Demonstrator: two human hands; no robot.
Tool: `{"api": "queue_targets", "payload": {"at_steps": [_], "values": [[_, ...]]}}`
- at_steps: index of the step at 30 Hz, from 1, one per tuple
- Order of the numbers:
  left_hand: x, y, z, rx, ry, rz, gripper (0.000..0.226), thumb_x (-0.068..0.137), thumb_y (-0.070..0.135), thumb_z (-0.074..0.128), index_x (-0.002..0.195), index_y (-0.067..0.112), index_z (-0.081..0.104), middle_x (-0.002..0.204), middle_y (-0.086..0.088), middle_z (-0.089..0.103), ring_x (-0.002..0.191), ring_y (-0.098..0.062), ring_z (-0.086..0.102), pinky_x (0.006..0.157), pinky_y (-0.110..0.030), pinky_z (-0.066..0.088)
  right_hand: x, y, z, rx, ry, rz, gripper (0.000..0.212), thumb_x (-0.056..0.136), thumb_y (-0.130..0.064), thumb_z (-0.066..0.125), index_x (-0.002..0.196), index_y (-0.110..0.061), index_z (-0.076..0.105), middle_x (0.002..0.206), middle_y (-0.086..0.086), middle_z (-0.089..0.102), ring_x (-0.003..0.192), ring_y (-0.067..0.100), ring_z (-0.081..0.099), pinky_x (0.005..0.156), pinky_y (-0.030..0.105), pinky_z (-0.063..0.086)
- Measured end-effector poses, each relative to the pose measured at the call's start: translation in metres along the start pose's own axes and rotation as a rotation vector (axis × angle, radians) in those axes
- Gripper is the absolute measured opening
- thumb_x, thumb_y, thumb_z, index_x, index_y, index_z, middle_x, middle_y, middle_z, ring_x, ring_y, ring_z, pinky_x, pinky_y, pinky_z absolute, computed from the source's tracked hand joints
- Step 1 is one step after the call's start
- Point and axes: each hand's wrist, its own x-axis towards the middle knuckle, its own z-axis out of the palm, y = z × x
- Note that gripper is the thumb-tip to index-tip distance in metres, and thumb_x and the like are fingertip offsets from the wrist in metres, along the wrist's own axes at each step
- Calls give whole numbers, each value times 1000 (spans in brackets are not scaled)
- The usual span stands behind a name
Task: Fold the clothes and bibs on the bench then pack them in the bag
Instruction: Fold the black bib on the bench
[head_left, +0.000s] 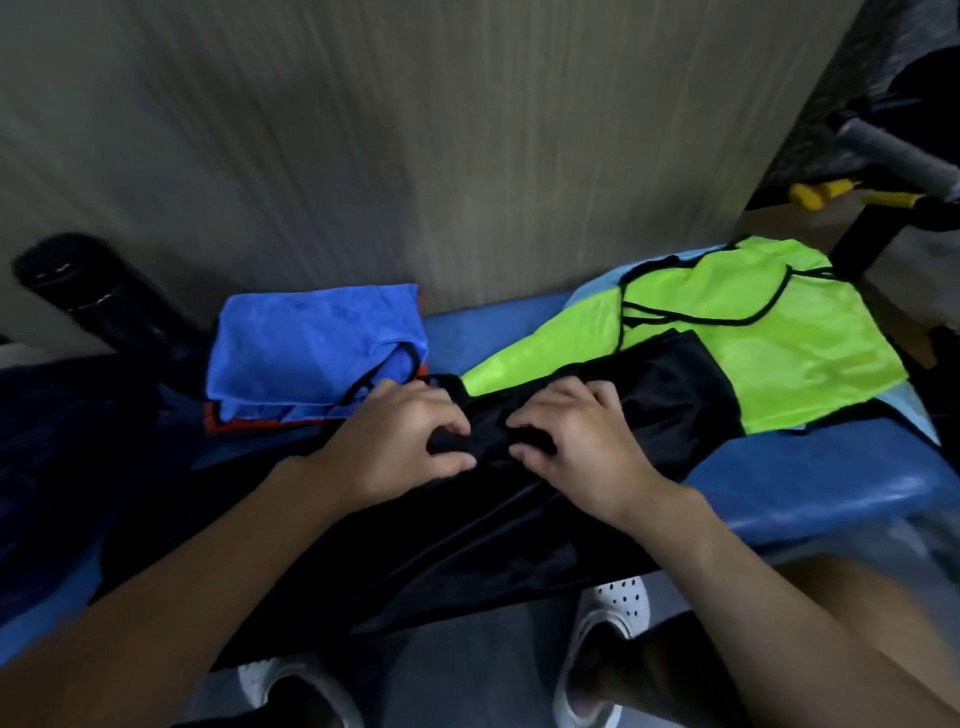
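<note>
**Black garment: fold in hand on the desk**

The black garment (519, 499) lies across the middle of the blue padded desk (810, 478), and its near part hangs over the front edge. My left hand (410, 441) and right hand (576, 441) sit side by side on it with fingers curled, each pinching a bunch of the cloth. Its far corner overlaps the green bib (789, 332), which is spread flat to the right over a pale blue piece (922, 413). To the left, a folded blue bib (311, 348) rests on something red (234, 422).

I judge this to be the folding step, with the black item not yet squared. The next move calls for lifting the pinched cloth clear of the green bib and laying it over evenly. The dark mass at far left (62, 441) may be the bag; I cannot tell.
</note>
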Motion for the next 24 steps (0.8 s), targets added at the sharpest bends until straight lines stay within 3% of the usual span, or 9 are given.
{"api": "queue_targets", "payload": {"at_steps": [4,9,13,15,16,18,21,24], "values": [[-15,-12,9,53,67,-7,39,74,59,54,95,32,71,92,16,65,97,-13,57,86,-32,28,2,-7,9,-82,-72,23,19,79,-29,75,98,-31,71,99,-11,64,104,23,52,88,39,25],[-5,-16,8,-16,222,-32,25,86,42,53,97,29,71,90,12,65,92,-17,56,81,-34,31,12,-12,11,-22,49,49,10,89,-35,60,90,-29,68,92,-12,66,98,18,54,87,42,28],[1,-12,-4,33,469,-161,25,84,24,66,107,18,72,102,-1,61,100,-26,53,84,-39,36,25,-11,14,-54,148,176,7,93,-25,60,89,-25,67,85,-8,69,89,22,56,84,41,27],[-13,-3,-6,29,520,-129,17,85,19,65,101,14,70,99,-4,58,93,-27,54,79,-40,42,28,-10,16,-100,137,167,10,94,-23,59,86,-24,65,82,-8,68,87,21,54,83,40,25],[-25,3,-5,9,484,-90,11,88,19,60,94,14,68,94,-3,58,87,-26,56,74,-40,45,28,-9,15,-124,132,156,11,94,-22,58,85,-24,64,81,-8,67,86,21,54,82,39,24],[-51,6,2,9,343,-66,19,92,29,51,92,18,66,91,2,59,83,-21,61,70,-37,50,27,-7,15,-155,131,156,12,94,-21,58,84,-24,63,77,-8,66,84,22,54,81,36,21],[-71,-11,17,89,193,-164,43,85,46,50,110,17,70,104,1,61,93,-23,61,80,-42,54,25,-7,14,-145,126,170,13,94,-18,58,82,-23,62,74,-8,64,84,22,53,79,33,16],[-72,-25,19,98,162,-254,50,86,53,46,111,19,72,105,5,61,95,-23,57,81,-46,50,24,-10,14,-134,119,162,12,93,-17,59,82,-23,63,75,-9,64,85,22,53,79,32,16]]}}
